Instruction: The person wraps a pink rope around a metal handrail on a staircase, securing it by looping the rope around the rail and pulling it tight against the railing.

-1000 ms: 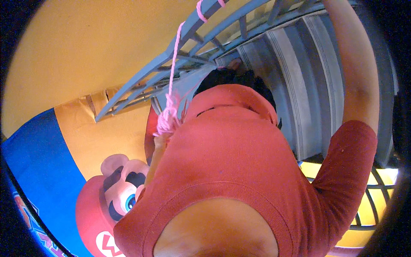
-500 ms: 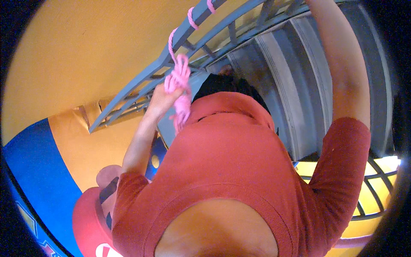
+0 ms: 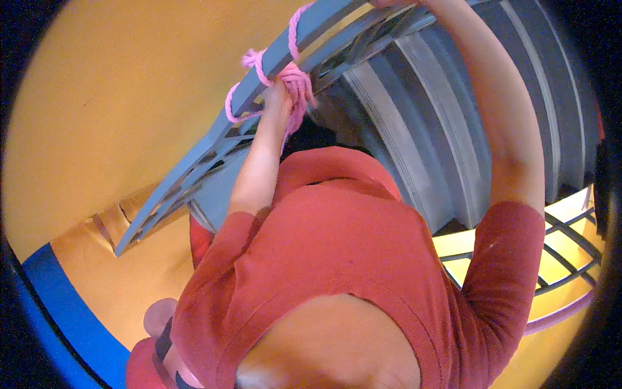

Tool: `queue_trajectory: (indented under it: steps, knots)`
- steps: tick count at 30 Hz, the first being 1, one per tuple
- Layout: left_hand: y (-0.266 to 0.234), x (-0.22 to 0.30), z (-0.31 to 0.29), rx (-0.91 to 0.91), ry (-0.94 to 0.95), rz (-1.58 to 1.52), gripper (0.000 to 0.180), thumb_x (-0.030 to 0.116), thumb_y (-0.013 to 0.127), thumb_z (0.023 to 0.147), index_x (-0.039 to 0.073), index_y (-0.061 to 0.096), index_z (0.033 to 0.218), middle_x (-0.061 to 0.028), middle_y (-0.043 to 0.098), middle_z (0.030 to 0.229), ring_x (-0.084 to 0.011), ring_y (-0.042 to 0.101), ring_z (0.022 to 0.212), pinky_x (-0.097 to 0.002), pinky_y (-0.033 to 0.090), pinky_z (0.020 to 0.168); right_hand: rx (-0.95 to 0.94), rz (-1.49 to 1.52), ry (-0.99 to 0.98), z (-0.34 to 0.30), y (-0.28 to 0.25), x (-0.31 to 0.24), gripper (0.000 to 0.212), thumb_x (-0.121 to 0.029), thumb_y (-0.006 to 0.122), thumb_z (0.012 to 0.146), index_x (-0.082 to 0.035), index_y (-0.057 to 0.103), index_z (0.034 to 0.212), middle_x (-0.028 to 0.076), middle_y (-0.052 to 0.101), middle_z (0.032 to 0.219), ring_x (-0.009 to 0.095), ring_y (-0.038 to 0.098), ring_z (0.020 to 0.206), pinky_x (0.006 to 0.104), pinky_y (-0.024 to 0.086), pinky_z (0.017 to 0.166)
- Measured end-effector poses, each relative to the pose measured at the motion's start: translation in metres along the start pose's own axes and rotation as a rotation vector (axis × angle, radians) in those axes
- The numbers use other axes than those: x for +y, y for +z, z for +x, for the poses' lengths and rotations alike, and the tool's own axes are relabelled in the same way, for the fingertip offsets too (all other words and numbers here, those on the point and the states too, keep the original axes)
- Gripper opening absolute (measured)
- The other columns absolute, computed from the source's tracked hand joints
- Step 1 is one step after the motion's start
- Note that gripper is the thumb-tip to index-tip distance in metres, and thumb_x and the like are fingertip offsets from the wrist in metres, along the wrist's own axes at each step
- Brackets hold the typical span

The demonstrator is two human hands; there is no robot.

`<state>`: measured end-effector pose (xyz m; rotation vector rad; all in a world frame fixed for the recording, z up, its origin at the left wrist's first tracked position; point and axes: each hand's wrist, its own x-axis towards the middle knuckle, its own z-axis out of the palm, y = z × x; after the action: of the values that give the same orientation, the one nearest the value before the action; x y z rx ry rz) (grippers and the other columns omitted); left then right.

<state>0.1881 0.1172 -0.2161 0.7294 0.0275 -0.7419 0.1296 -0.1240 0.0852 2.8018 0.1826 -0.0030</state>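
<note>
While pink loops [image 3: 293,39] wrap the far-left rail [image 3: 278,55], my left hand [image 3: 278,96] grips leftover yarn [image 3: 299,89], my right hand [image 3: 391,2] showing too little to tell.

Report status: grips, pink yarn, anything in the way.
Left grip holding bunched pink yarn. Right grip at picture's top edge, mostly cut off. Yarn looped around grey rail, which hides part of it.

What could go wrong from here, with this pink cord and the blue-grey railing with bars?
The bundle of thick pink cord at the left hand might tangle, as its strands hang loose. The lowest loop bulges away from the blue-grey barred railing, so it could slip along it. The grey striped stairs lie close beside the person, so a misstep seems possible while attention is on the cord.
</note>
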Motion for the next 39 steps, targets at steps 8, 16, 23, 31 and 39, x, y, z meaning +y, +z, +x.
queue_trajectory:
  steps: [8,16,23,31,39]
  knots:
    - [0.011,-0.023,0.051,0.325,0.597,0.316,0.032,0.033,0.054,0.091,0.003,0.057,0.101,-0.0105,0.064,0.083,-0.0242,0.063,0.073,-0.0396,0.053,0.071,-0.147,-0.100,0.042,-0.020,-0.011,0.017,0.030,-0.024,0.071,0.052,-0.007,0.061,0.075,0.015,0.065,0.075,0.033,0.064,0.075,0.0428,0.050,0.065]
    - [-0.013,-0.019,0.059,-0.004,0.225,0.912,0.034,0.034,0.053,0.091,0.002,0.057,0.099,-0.0128,0.064,0.082,-0.0272,0.063,0.073,-0.0410,0.052,0.070,0.017,-0.027,-0.059,-0.025,-0.012,0.021,0.029,-0.023,0.070,0.054,-0.007,0.059,0.077,0.014,0.063,0.078,0.033,0.062,0.078,0.0420,0.049,0.072]
    - [0.008,-0.012,0.022,0.081,-0.007,1.313,0.035,0.035,0.051,0.091,0.001,0.057,0.097,-0.0147,0.064,0.081,-0.0298,0.064,0.072,-0.0422,0.052,0.069,-0.049,-0.103,-0.042,-0.022,-0.010,0.026,0.026,-0.019,0.067,0.055,-0.007,0.059,0.077,0.014,0.063,0.077,0.033,0.062,0.078,0.0419,0.049,0.072]
    - [0.030,-0.007,-0.039,0.245,-0.181,1.848,0.037,0.036,0.050,0.091,0.000,0.058,0.095,-0.0170,0.064,0.080,-0.0329,0.064,0.072,-0.0435,0.051,0.068,-0.097,-0.081,-0.014,-0.013,-0.009,0.007,0.029,-0.021,0.067,0.056,-0.007,0.061,0.080,0.013,0.065,0.082,0.031,0.063,0.081,0.0397,0.049,0.073]
    - [0.153,0.056,-0.092,-0.108,0.141,1.270,0.023,0.025,0.065,0.084,0.003,0.068,0.082,-0.0131,0.064,0.069,-0.0220,0.065,0.067,-0.0326,0.049,0.060,-0.050,-0.035,-0.067,-0.019,0.012,0.031,0.045,-0.016,0.076,0.057,-0.007,0.051,0.094,0.012,0.062,0.083,0.034,0.062,0.081,0.0425,0.049,0.071]
